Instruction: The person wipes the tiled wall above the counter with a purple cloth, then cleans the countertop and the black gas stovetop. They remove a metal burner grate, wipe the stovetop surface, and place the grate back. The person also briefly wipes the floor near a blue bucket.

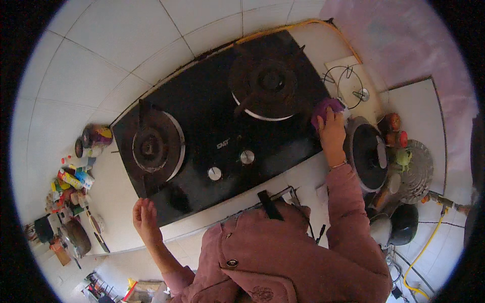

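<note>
A black glass gas cooktop [197, 110] with two burners lies before me on the pale counter. My right hand [332, 130] presses on a bunched purple cloth [322, 111] at the cooktop's right edge. Over the front left corner, my left hand [146, 219] has its fingers curled together, and nothing shows in them. The left burner [150, 147] and the right burner [271, 81] both carry dark pan supports. Two silver knobs sit near the front: the left knob [215, 174] and the right knob [247, 156].
A lidded dark pot [367, 157] stands close to my right forearm. Behind it are a wire rack [344, 85] and a yellow hose [341, 36]. Jars [96, 135], several bottles [74, 178] and a knife [99, 235] occupy the left counter.
</note>
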`<act>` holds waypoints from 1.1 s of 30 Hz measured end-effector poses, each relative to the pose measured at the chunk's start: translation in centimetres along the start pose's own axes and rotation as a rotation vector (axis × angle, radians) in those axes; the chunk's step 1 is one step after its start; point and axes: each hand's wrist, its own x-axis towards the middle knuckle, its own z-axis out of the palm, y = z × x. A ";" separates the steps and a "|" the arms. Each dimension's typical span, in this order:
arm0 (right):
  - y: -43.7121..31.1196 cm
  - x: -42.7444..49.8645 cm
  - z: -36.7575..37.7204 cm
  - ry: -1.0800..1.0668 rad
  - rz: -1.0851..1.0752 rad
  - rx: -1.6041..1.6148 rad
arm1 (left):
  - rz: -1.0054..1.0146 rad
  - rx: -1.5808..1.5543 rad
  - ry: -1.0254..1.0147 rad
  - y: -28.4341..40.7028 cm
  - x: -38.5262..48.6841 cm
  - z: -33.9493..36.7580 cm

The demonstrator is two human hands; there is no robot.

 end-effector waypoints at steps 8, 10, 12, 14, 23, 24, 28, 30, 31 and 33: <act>-10.8 -8.0 -0.4 -0.148 -0.349 0.155 | -0.019 0.018 -0.023 -0.4 -0.6 0.8; -12.5 -8.7 -0.5 -0.156 -0.369 0.247 | -0.030 0.018 -0.053 -0.4 -0.6 0.9; -12.3 -8.4 -0.9 -0.139 -0.398 0.340 | -0.028 0.019 -0.058 -0.4 -0.8 0.9; -9.8 -7.3 -1.4 -0.087 -0.305 0.190 | -0.037 0.030 -0.033 -0.3 -1.0 0.8; 1.9 2.5 3.0 0.202 -0.104 0.240 | -0.058 0.073 -0.090 -1.4 -1.4 2.0; 1.4 2.4 3.2 0.195 -0.100 0.325 | -0.050 0.071 -0.113 -1.3 -1.4 2.4; -3.4 -4.0 0.4 0.071 -0.168 0.401 | -0.070 0.077 -0.121 -1.0 -1.5 3.7; -4.7 -6.9 -1.2 -0.083 -0.383 0.378 | -0.078 0.069 -0.122 -0.9 -1.7 4.2; -4.3 -6.7 -1.5 -0.099 -0.274 0.279 | -0.082 0.075 -0.115 -0.9 -1.8 4.3; -2.9 -5.7 -1.4 -0.065 -0.220 0.103 | -0.062 0.089 -0.129 -0.8 -2.1 4.3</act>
